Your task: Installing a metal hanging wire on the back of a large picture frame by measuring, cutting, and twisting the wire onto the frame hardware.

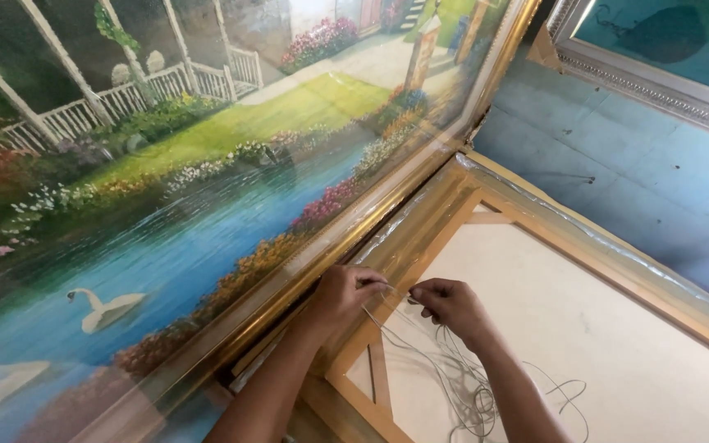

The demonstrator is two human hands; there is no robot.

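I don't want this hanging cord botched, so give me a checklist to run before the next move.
1. Both hands on the cord: ok; left hand and right hand pinch the white cord.
2. Cord slack free of tangles: not ok; it lies in a loose heap on the canvas back.
3. Cord fixed to the wooden stretcher frame: cannot tell.
4. Leaning landscape painting clear of the hands: ok.
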